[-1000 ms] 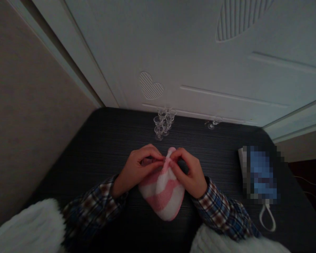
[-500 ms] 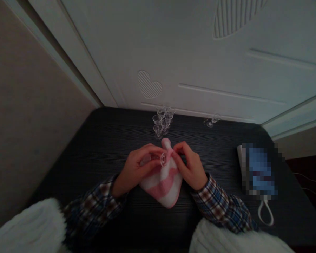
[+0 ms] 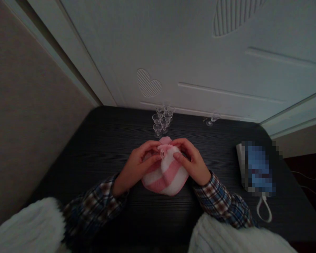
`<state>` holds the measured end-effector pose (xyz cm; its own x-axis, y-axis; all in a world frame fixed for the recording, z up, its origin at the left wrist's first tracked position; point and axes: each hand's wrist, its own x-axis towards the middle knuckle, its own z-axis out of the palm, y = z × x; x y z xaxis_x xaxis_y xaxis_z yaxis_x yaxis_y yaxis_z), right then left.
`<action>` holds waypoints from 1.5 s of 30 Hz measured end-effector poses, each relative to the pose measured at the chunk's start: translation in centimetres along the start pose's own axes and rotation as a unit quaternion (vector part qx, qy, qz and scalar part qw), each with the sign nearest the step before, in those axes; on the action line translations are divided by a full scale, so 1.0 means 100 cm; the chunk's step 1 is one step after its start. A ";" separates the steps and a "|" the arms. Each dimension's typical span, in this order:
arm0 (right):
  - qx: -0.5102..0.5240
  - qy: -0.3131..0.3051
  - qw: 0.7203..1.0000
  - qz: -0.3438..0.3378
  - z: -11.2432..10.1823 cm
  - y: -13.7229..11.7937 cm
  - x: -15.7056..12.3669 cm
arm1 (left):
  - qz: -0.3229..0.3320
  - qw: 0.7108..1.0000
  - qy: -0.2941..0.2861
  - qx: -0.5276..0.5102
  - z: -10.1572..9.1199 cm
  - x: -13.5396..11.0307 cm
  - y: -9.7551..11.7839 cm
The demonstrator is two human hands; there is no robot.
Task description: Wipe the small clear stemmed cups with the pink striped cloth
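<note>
My left hand (image 3: 137, 161) is closed around a small stemmed glass (image 3: 162, 153); its round foot points toward my right hand, while the bowl is mostly hidden by my fingers and the cloth. A pink-and-white striped cloth (image 3: 171, 175) hangs bunched between both hands and wraps about the glass. My right hand (image 3: 193, 160) grips the cloth near the foot, thumb in front and fingers behind. Just beyond the cloth, several small stemmed glasses (image 3: 163, 121) stand upright in a tight group.
Another small glass (image 3: 212, 120) lies tilted near the back edge of the dark table (image 3: 116, 133). To the right sits a blurred-out blue and white object (image 3: 259, 168) with a white strap (image 3: 264, 211). A white panel (image 3: 107, 52) with heart reliefs rises behind the table.
The cloth has been drawn up and spread wider over the glass, its lower corner now higher. My right fingers have shifted behind the cloth, beside the glass's foot.
</note>
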<state>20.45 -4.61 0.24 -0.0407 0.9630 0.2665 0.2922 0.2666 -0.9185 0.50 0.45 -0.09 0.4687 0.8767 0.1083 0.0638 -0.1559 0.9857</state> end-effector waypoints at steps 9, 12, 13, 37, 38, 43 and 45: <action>-0.095 0.106 0.989 0.043 -0.010 0.000 0.001 | 0.037 0.997 0.060 -0.002 0.001 0.000 -0.004; -0.118 0.096 0.988 0.014 -0.009 -0.004 0.000 | 0.058 0.996 0.059 0.026 0.000 -0.001 -0.007; -0.120 0.074 0.990 -0.004 -0.007 -0.005 -0.001 | 0.065 0.996 0.053 0.036 -0.001 -0.002 -0.007; -0.139 -0.007 0.984 -0.114 0.006 -0.007 -0.004 | 0.194 0.973 0.007 0.121 0.000 -0.003 -0.001; -0.140 -0.007 0.984 -0.112 0.006 -0.006 -0.003 | 0.196 0.973 0.008 0.122 0.000 -0.003 0.000; -0.136 -0.022 0.983 -0.125 0.005 -0.009 -0.004 | 0.194 0.972 0.017 0.132 -0.001 -0.004 0.000; -0.131 -0.025 0.982 -0.136 0.005 -0.012 -0.005 | 0.196 0.971 0.015 0.136 0.000 -0.004 0.000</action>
<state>19.61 -5.41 1.03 -0.1967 0.8606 0.4699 0.4990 0.5004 -0.7075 0.28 0.10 -0.10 0.4791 0.7371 0.4766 0.1175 -0.5919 0.7974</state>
